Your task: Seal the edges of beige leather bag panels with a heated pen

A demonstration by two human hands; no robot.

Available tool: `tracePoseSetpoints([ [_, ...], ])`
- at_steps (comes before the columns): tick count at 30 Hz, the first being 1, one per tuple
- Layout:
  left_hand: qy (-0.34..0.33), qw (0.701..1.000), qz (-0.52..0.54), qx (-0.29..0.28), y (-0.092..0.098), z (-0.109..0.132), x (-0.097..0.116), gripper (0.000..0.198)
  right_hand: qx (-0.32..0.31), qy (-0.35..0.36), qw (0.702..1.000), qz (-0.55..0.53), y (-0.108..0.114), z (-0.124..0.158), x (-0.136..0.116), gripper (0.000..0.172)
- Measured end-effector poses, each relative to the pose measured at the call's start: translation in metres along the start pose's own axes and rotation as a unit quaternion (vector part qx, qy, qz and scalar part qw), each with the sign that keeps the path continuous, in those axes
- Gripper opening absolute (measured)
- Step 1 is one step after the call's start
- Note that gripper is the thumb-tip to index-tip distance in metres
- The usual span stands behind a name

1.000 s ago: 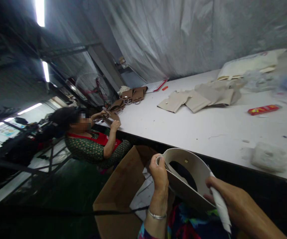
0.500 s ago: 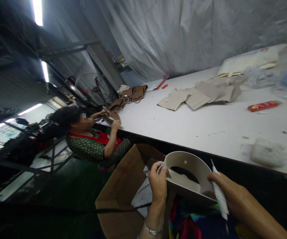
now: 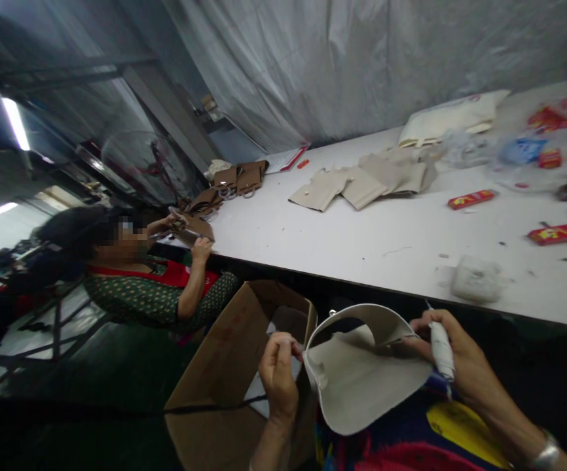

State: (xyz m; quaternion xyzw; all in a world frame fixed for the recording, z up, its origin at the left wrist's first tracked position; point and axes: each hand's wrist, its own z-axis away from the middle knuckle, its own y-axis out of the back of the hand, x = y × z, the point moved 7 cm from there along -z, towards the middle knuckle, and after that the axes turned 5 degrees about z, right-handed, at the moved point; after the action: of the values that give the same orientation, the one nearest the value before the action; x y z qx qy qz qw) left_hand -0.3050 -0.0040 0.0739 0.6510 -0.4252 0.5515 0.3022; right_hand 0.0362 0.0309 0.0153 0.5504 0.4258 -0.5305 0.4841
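1. Clock centred on the beige piece (image 3: 362, 386), which is at 5 o'clock in the view, held in front of the tabletop (image 3: 313, 252), near edge behind it.
2. Piece bent into an open curve, hollow facing the camera.
3. Right hand (image 3: 467, 360), 3 o'clock: gripping the piece's edge in thumb and fingers, plus a white tool (image 3: 442, 350) across the same hand, thin tip up.
4. Left hand (image 3: 278, 373), 9 o'clock: fingers closed together, tips just beside the piece's edge. Can't tell if touching or holding anything.
5. Box (image 3: 209, 379), 9 o'clock, beyond left hand; white sheets inside.
6. On the tabletop: beige stack (image 3: 362, 186), 12 o'clock, pieces overlapping; cloudy block (image 3: 477, 280), 2 o'clock; red pack (image 3: 471, 199), 1 o'clock; brown pieces (image 3: 251, 178), 11 o'clock.
7. Co-worker (image 3: 141, 297), 10 o'clock, both hands on a brown sheet (image 3: 195, 229) at the tabletop edge.
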Motion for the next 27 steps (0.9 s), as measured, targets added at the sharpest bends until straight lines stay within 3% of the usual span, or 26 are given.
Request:
tracePoseSetpoints([
  [2,-0.003,1.0,-0.015,-0.016,-0.005,-0.017,0.003,0.028,-0.014,0.004,0.999,-0.046,-0.004,0.001,-0.006,0.051],
  [4,0.008,0.998,-0.01,-0.069,-0.024,-0.035,0.005,0.018,-0.028,0.022,0.998,-0.054,-0.007,0.003,-0.015,0.045],
  [7,0.045,0.973,0.015,-0.228,-0.076,-0.053,0.011,0.015,-0.042,0.052,0.997,-0.049,-0.011,0.007,-0.028,0.036],
  [9,0.053,0.928,0.007,-0.369,-0.118,-0.053,0.022,0.024,-0.041,0.067,0.996,-0.04,-0.012,0.009,-0.035,0.031],
  [11,0.038,0.864,-0.039,-0.5,-0.155,-0.042,0.032,0.034,-0.042,0.075,0.996,-0.026,-0.013,0.011,-0.04,0.027],
  [14,0.036,0.773,-0.109,-0.624,-0.193,-0.021,0.033,0.041,-0.037,0.078,0.996,-0.014,-0.015,0.01,-0.04,0.023],
  [17,0.069,0.758,-0.128,-0.636,-0.213,-0.008,0.018,0.04,-0.005,0.076,0.997,-0.012,-0.01,0.006,-0.031,0.025],
  [21,0.095,0.782,-0.144,-0.599,-0.221,0.001,-0.004,0.041,0.04,0.064,0.997,0.001,-0.002,0.0,-0.02,0.032],
  [27,0.13,0.845,-0.154,-0.495,-0.218,0.006,-0.027,0.021,0.048,0.057,0.997,-0.019,-0.003,-0.005,-0.022,0.036],
])
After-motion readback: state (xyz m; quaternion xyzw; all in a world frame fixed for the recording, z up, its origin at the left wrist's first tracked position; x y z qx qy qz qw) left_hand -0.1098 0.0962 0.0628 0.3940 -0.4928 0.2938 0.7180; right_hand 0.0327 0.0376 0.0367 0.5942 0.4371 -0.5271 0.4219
